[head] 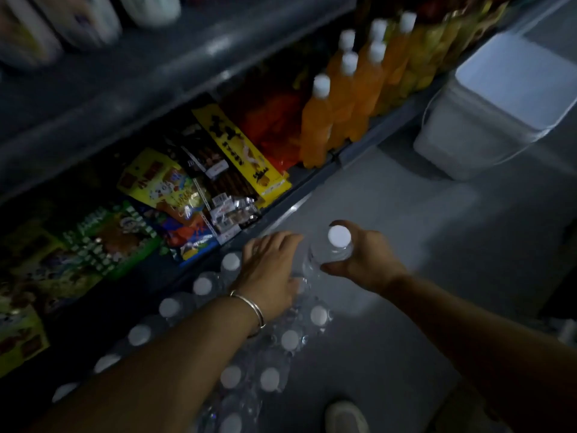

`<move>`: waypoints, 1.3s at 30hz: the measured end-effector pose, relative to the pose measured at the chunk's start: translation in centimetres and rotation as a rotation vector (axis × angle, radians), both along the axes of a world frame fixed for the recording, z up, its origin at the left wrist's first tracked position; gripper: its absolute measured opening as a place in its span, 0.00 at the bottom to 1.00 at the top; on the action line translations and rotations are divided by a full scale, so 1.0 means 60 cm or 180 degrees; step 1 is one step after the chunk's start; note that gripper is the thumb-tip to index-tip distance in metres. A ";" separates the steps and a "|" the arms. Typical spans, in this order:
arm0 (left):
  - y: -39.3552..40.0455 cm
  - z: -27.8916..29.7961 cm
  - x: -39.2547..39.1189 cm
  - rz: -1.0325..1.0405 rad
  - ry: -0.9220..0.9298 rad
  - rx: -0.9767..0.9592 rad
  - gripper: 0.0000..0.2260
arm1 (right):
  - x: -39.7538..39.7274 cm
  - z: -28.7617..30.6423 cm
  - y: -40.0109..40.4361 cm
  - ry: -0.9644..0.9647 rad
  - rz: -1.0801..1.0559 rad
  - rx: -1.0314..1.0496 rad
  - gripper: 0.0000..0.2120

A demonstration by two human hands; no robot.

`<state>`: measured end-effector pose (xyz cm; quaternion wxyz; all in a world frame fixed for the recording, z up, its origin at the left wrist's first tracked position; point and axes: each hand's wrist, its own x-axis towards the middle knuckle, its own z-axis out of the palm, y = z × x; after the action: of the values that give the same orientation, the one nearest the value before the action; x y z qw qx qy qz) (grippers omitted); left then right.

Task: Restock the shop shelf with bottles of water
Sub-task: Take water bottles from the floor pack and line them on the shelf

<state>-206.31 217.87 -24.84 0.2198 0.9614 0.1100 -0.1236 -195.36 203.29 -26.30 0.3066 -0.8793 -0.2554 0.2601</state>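
A shrink-wrapped pack of water bottles point(290, 340) with white caps lies on the floor in front of the shelf. My right hand point(365, 260) grips one clear water bottle point(338, 237) by its neck, just above the pack's far end. My left hand point(270, 267), with a bangle on the wrist, reaches down onto the pack's far end beside that bottle; its fingertips are hidden in the wrap. A row of white-capped bottles point(170, 307) runs along the pack's shelf side.
The low shelf point(281, 201) holds snack packets point(156, 182) on the left and orange drink bottles point(315, 126) on the right. A white lidded bin point(487, 114) stands on the grey floor at right. My shoe point(345, 415) shows at the bottom.
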 end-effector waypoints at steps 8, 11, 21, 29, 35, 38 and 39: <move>0.052 0.403 0.015 0.0476 -0.0591 -0.1075 0.32 | 0.025 0.436 0.080 -0.0460 0.0760 0.0750 0.24; 0.073 0.586 -0.002 0.0610 -0.0842 -0.1185 0.34 | 0.020 0.623 0.109 -0.0670 0.1059 0.0978 0.23; 0.106 1.135 -0.090 0.0635 -0.1741 -0.1135 0.31 | -0.027 1.205 0.151 -0.0840 0.1730 0.1897 0.10; 0.121 1.456 -0.154 0.0797 -0.2724 -0.0993 0.31 | -0.089 1.562 0.195 -0.0886 0.2006 0.2769 0.19; 0.155 1.593 -0.210 0.0969 -0.3196 -0.0962 0.13 | -0.142 1.710 0.267 -0.0960 0.1962 0.3055 0.20; 0.190 1.624 -0.235 0.1040 -0.3208 -0.0905 0.19 | -0.169 1.752 0.309 -0.0894 0.1900 0.3090 0.15; 0.207 1.629 -0.243 0.1054 -0.3168 -0.0899 0.21 | -0.176 1.761 0.325 -0.0886 0.1875 0.3108 0.14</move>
<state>-220.90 230.27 72.92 0.3889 0.8347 0.1250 0.3693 -205.93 222.78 79.37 0.5545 -0.5540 -0.6171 0.0687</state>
